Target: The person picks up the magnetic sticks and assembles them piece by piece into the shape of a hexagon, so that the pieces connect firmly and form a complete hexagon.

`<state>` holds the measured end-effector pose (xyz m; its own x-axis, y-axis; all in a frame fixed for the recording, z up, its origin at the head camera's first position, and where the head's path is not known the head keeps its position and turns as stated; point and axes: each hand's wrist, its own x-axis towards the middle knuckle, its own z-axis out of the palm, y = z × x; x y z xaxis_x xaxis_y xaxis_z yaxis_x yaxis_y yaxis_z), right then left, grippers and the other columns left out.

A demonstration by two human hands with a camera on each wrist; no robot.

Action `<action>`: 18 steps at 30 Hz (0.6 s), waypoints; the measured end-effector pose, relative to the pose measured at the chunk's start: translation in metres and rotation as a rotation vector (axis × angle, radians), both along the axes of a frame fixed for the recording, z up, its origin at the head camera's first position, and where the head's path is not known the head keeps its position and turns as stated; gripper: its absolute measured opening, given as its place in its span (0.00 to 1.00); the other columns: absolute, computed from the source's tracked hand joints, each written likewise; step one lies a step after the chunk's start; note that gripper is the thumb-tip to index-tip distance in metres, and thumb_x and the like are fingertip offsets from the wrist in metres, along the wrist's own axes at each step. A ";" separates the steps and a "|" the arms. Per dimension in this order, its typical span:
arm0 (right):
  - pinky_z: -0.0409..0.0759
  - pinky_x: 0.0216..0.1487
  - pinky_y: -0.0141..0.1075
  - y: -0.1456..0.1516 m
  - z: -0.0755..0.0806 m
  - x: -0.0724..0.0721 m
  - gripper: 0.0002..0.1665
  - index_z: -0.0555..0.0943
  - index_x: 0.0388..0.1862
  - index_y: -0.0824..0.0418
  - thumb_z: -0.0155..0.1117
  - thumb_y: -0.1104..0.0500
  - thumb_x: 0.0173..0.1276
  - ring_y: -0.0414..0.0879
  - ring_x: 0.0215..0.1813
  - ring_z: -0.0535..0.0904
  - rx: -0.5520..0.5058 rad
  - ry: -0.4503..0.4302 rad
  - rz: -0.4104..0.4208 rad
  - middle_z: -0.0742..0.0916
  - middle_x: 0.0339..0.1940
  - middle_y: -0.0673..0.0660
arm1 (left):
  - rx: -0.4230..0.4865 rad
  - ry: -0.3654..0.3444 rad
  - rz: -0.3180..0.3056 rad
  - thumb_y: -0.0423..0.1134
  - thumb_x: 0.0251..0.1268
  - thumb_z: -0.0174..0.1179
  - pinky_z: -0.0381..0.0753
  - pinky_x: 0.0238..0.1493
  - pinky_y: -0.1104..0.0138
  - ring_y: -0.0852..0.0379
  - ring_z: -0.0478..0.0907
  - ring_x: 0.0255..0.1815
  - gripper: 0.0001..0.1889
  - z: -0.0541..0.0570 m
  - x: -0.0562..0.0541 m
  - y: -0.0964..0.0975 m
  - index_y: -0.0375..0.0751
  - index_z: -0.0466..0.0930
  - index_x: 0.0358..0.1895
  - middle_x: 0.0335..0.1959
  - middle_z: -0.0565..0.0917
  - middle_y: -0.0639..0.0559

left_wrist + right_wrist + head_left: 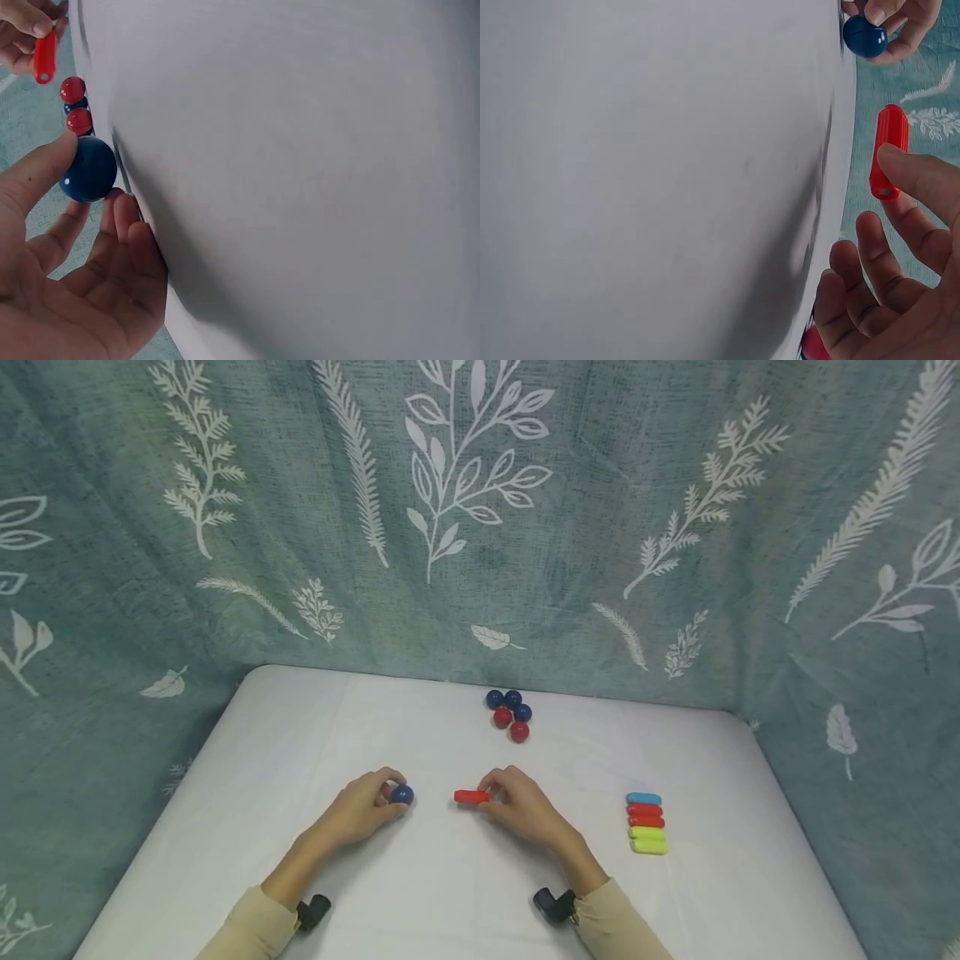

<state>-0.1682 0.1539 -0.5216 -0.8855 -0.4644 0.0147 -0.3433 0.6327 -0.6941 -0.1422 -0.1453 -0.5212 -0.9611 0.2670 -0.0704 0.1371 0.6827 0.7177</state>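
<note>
My left hand (368, 807) pinches a glossy dark blue ball (402, 794) between thumb and fingertips, over the left middle of the white table. In the left wrist view the blue ball (88, 169) sits between the thumb and index finger. To its right, my right hand (523, 807) pinches a short red plastic stick (471, 797) by one end, its free end pointing toward the ball. The right wrist view shows the red stick (889, 152) with ridged sides and a small hole at one end. Ball and stick are apart.
At the table's far side, several blue balls (513, 698) and two red balls (519, 732) lie clustered. On the right a row of sticks holds a blue one (644, 798), two red (646, 810) and two yellow-green (648, 846). A patterned green cloth (525, 635) hangs behind the white table (420, 893).
</note>
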 end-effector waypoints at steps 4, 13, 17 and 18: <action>0.73 0.39 0.37 -0.012 -0.003 -0.004 0.12 0.83 0.45 0.53 0.72 0.61 0.63 0.44 0.37 0.73 -0.001 -0.011 0.015 0.79 0.36 0.50 | 0.005 -0.007 0.001 0.39 0.63 0.70 0.77 0.36 0.62 0.59 0.76 0.35 0.20 -0.002 0.000 -0.001 0.43 0.78 0.57 0.40 0.82 0.51; 0.73 0.38 0.36 -0.037 -0.008 -0.011 0.11 0.83 0.45 0.52 0.72 0.58 0.64 0.42 0.36 0.72 0.022 -0.039 0.054 0.80 0.36 0.49 | 0.023 -0.009 -0.003 0.39 0.62 0.70 0.78 0.37 0.61 0.59 0.77 0.36 0.20 -0.005 0.000 -0.004 0.43 0.77 0.56 0.41 0.83 0.51; 0.73 0.38 0.36 -0.046 -0.007 -0.011 0.10 0.83 0.43 0.52 0.73 0.57 0.64 0.42 0.36 0.73 0.034 -0.042 0.062 0.80 0.35 0.49 | 0.032 -0.015 -0.001 0.38 0.62 0.70 0.78 0.37 0.61 0.59 0.77 0.36 0.20 -0.005 -0.001 -0.003 0.43 0.77 0.56 0.41 0.83 0.51; 0.73 0.38 0.36 -0.048 -0.006 -0.012 0.10 0.83 0.43 0.53 0.73 0.57 0.64 0.42 0.36 0.72 0.036 -0.040 0.066 0.80 0.35 0.49 | 0.032 -0.015 0.000 0.38 0.62 0.70 0.78 0.37 0.62 0.59 0.77 0.36 0.20 -0.005 -0.001 -0.003 0.43 0.77 0.56 0.41 0.83 0.51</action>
